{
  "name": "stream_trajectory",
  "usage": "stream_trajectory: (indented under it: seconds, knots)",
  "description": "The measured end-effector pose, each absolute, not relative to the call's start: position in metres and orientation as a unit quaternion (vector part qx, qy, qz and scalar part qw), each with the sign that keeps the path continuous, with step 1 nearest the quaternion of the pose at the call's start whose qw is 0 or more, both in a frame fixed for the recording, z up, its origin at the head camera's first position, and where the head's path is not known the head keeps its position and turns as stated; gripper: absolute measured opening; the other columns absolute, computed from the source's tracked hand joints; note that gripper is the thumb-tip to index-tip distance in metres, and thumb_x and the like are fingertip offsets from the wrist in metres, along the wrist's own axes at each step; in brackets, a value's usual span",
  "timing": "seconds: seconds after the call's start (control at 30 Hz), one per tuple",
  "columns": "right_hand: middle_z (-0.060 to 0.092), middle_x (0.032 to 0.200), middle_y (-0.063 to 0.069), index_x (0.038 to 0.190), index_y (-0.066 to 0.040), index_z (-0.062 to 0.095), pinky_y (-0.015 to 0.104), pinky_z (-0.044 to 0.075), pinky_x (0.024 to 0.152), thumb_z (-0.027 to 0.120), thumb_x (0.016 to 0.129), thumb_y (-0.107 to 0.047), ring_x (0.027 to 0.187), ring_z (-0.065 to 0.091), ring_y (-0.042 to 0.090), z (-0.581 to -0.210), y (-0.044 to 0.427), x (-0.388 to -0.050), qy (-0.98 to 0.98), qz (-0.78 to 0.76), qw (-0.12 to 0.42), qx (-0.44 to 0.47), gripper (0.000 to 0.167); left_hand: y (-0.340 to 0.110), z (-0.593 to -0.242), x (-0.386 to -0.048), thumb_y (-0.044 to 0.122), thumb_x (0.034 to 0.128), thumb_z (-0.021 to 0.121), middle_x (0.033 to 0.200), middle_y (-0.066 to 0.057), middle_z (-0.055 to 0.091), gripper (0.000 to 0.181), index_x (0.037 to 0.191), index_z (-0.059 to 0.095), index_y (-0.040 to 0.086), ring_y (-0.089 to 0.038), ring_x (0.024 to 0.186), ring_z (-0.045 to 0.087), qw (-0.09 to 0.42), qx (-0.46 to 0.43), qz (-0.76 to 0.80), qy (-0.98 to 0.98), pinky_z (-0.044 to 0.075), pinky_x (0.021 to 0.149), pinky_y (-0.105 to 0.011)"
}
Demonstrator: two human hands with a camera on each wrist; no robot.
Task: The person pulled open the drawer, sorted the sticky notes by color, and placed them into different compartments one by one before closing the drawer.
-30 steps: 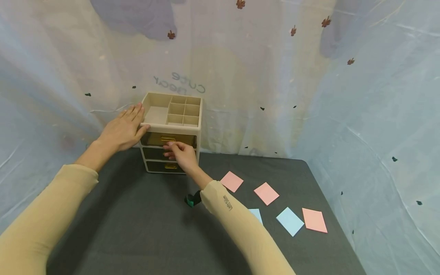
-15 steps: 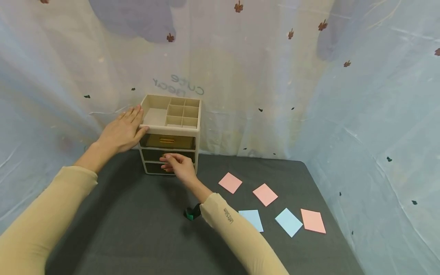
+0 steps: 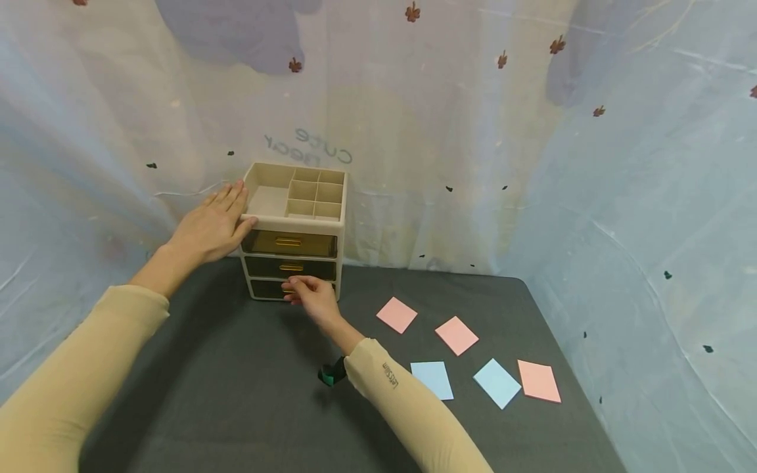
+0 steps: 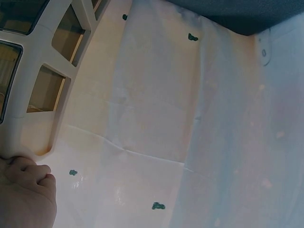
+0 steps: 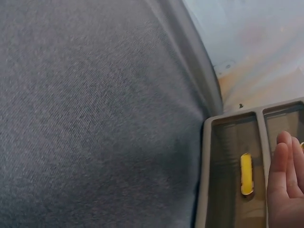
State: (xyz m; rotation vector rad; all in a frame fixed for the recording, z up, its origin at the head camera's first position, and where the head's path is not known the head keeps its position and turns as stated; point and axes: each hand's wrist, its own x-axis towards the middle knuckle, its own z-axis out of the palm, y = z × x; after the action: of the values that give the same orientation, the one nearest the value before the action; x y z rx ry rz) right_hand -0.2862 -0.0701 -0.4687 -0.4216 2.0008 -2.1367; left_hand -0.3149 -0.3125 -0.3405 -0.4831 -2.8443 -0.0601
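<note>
A cream desktop organizer (image 3: 296, 225) stands against the curtain, with divided compartments on top. Below them, its top drawer (image 3: 319, 244), middle drawer (image 3: 260, 266) and bottom drawer (image 5: 228, 142) are dark, translucent and pushed in, each with a gold handle. My left hand (image 3: 209, 223) rests flat against the organizer's upper left edge, fingers extended. In front of the bottom drawer is my right hand (image 3: 316, 299), thumb and forefinger close together. The right wrist view shows its fingers straight, beside the bottom drawer's handle (image 5: 246, 174) and not around it.
Pink paper squares (image 3: 397, 315) and blue paper squares (image 3: 498, 383) lie on the dark grey tabletop (image 3: 236, 407) to the right. A black and green strap (image 3: 330, 374) shows at the right wrist. A patterned curtain (image 3: 426, 131) surrounds the table.
My right hand has moved down the organizer's front, from the top drawer's handle past the middle one to the bottom one. My left hand stays in place.
</note>
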Motion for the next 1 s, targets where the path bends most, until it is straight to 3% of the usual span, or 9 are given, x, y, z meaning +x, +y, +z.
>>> stream_trajectory:
  seconds: [0.27,0.57,1.0]
  knots:
    - [0.077,0.113,0.019,0.122,0.003,0.073,0.059,0.057,0.095,0.057,0.108,-0.013,0.093,0.077,0.031,-0.479,-0.073,-0.296,0.674,-0.724,0.089,-0.117,0.027,-0.313,-0.34,-0.313,0.051,0.1129,0.025,0.171,-0.026,0.003,0.079,0.163,0.011,-0.008,-0.047,0.158,0.008,0.126,-0.167,-0.025,-0.978,0.012,0.128,-0.06]
    - [0.079,0.109,0.012,0.125,0.004,0.072,0.038,0.064,0.083,0.057,0.109,-0.017,0.097,0.075,0.035,-0.477,-0.074,-0.307,0.678,-0.722,0.091,-0.099,0.03,-0.312,-0.34,-0.314,0.051,0.1129,0.025,0.172,-0.026,0.003,0.078,0.163,0.01,-0.008,-0.045,0.158,0.004,0.124,-0.167,-0.031,-0.978,0.01,0.128,-0.058]
    - [0.079,0.108,0.014,0.126,0.009,0.069,0.03,0.064,0.074,0.055,0.11,-0.03,0.101,0.075,0.037,-0.47,-0.079,-0.316,0.685,-0.716,0.105,-0.09,0.044,-0.313,-0.34,-0.316,0.052,0.1127,0.023,0.172,-0.024,0.0,0.079,0.164,0.009,-0.007,-0.045,0.158,0.004,0.118,-0.164,-0.028,-0.979,0.01,0.128,-0.059]
